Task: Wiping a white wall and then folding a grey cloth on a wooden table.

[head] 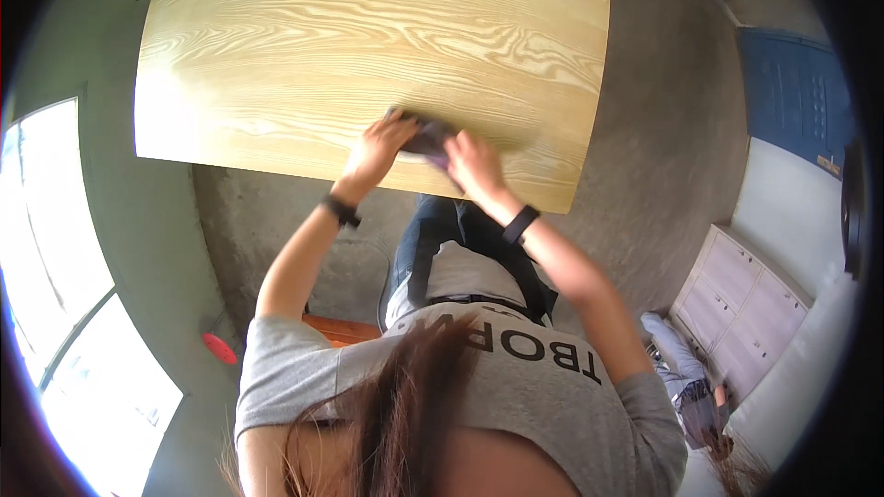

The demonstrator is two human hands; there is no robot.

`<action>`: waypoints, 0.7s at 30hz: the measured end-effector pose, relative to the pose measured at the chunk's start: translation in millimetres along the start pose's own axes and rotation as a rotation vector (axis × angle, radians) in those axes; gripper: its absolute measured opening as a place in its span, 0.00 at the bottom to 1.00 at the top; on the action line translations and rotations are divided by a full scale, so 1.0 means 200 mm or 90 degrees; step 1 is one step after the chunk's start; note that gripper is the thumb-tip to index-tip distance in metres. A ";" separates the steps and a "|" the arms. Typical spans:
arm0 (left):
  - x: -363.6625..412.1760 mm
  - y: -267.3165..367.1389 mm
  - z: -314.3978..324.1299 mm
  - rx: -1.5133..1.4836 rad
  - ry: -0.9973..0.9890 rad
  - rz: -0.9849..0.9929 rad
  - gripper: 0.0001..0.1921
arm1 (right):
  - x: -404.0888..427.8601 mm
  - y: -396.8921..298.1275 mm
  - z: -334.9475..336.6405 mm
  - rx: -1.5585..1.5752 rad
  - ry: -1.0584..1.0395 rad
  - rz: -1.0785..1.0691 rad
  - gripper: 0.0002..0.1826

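Observation:
A dark purplish item (429,138), which looks like a folded cloth, is blurred between my hands over the near part of a wood-grain table (359,48). My left hand (380,150) lies on its left end with the fingers stretched across it. At its right side, my right hand (475,164) grips the item with bent fingers and is smeared by motion. Part of the item hangs down towards the table's near edge. A black band circles each wrist.
Windows (62,221) are in the wall on the left. A red round object (219,348) and an orange-brown wooden surface (338,330) sit low on the left. On the right are a pale drawer cabinet (742,297), a blue door-like panel (794,93) and another person (690,386).

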State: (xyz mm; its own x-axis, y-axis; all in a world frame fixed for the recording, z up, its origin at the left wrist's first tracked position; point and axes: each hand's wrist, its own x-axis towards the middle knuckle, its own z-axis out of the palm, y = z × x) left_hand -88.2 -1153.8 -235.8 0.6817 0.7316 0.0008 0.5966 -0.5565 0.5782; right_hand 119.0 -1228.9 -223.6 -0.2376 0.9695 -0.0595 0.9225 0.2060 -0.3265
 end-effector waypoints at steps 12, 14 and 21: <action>-0.64 0.16 -0.10 0.012 0.167 -0.146 0.30 | -0.08 -0.32 0.01 0.183 0.036 -0.228 0.08; -0.46 0.16 -0.11 0.014 0.183 -0.121 0.29 | -0.04 -0.24 -0.09 0.152 0.061 -0.142 0.12; 0.14 0.31 0.16 -0.088 0.081 0.011 0.27 | -0.20 0.27 -0.16 -0.030 0.127 0.070 0.14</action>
State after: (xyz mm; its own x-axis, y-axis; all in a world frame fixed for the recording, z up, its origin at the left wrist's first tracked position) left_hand -18.0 -1179.9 -227.1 0.6271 0.7712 0.1093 0.5153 -0.5160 0.6842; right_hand 187.1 -1251.8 -208.9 -0.0748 0.9925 0.0963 0.9540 0.0993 -0.2829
